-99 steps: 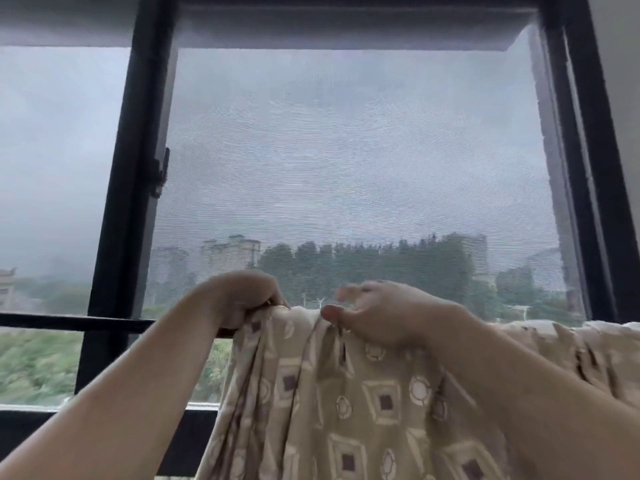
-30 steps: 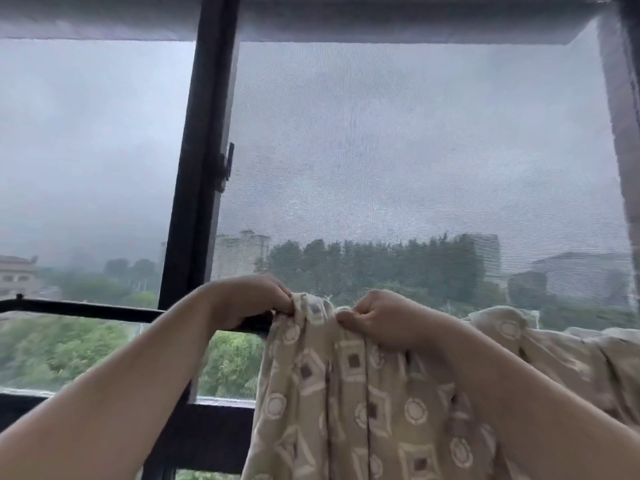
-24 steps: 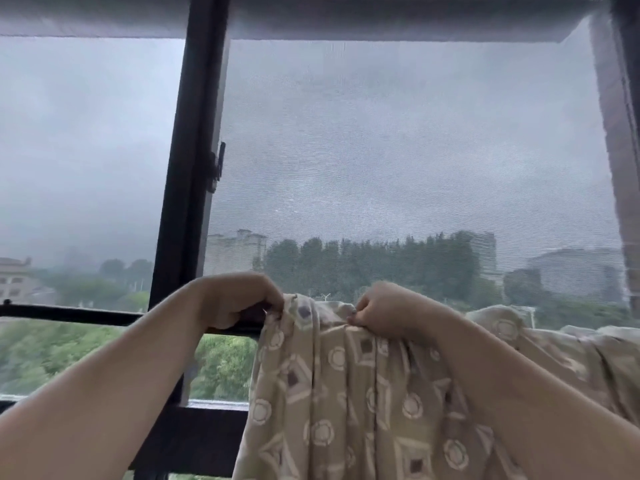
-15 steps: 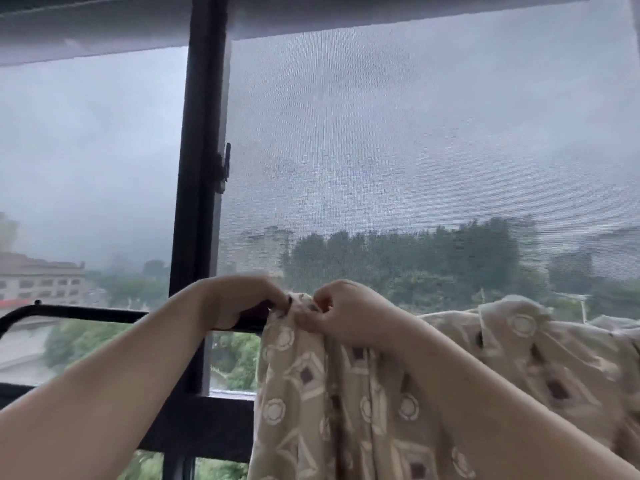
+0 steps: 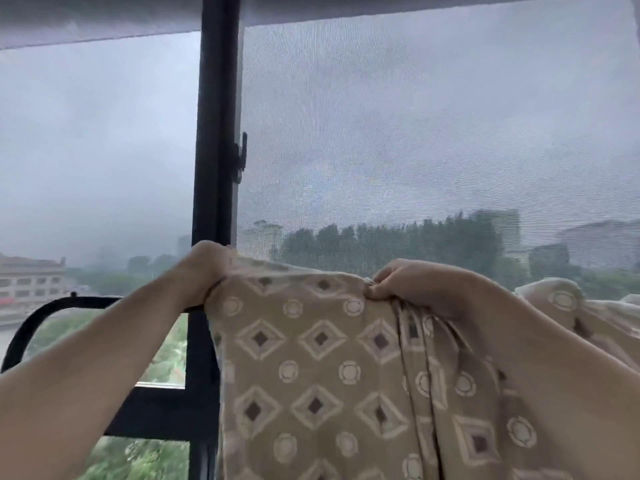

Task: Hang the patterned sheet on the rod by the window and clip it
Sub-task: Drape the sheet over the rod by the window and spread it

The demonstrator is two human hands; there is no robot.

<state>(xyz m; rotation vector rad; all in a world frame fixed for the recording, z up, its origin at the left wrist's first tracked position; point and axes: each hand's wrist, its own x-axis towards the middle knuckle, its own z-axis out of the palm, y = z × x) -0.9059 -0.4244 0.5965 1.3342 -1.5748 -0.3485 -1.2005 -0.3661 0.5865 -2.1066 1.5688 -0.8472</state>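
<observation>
Hands have spread patterned sheet wider.

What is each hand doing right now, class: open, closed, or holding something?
Left hand: closed, gripping the top edge of the patterned sheet.
Right hand: closed, pinching the sheet's top edge further along.

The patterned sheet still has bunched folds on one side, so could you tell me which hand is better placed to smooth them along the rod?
Probably the right hand: it grips the patterned sheet beside the folds.
</observation>
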